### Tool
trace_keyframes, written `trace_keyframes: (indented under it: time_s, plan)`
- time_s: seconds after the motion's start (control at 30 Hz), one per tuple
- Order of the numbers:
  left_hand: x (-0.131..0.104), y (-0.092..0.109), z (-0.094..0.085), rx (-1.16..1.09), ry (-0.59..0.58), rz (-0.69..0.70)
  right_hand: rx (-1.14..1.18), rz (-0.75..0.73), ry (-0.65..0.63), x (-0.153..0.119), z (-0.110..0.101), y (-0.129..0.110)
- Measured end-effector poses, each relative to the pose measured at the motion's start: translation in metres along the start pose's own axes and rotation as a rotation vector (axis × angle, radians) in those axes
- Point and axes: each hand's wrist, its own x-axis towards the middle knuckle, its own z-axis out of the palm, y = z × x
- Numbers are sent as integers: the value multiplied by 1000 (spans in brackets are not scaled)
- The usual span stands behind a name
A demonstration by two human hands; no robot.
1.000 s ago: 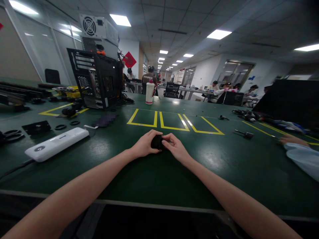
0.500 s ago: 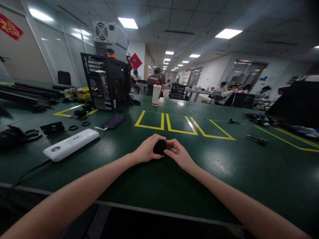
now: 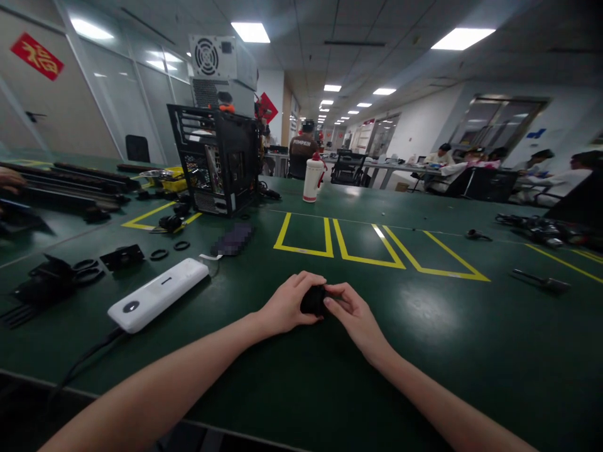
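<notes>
A small black part [image 3: 313,300], rounded at its edge, is held just over the green tabletop. My left hand [image 3: 291,302] is closed around its left side, thumb below and fingers above. At its right edge, my right hand [image 3: 351,311] pinches with thumb and index finger. Much of the part is hidden by the fingers, so its exact kind does not show. To the left of my hands lies a white power bank [image 3: 160,295] with a black cable, near a blurred-out dark phone-like object [image 3: 234,240].
Black rings [image 3: 159,254] and black brackets [image 3: 123,257] lie at left. An open computer case [image 3: 221,160] stands behind, beside a white bottle [image 3: 313,179]. Yellow tape outlines [image 3: 305,252] mark the table [image 3: 405,376]. A screwdriver-like tool [image 3: 541,280] lies right. Another person's hand [image 3: 12,180] shows far left.
The view has swung left, so the scene sits farther right in the picture. Another person's hand has come into view at the left edge. Both my hands keep their grip on the black part.
</notes>
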Motion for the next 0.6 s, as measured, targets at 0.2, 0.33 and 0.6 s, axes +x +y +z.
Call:
trace_keyframes:
  time_s: [0.2,0.33,0.6]
  plan:
    - [6,-7,0,-51,-24,-19,34,113,-16,5,-2,0]
    - [9,-10,-1,-72,-45,-26,86,131,-53,4,-3,1]
    - [10,-14,-1,-68,-75,-53,52,140,-21,8,-6,-1]
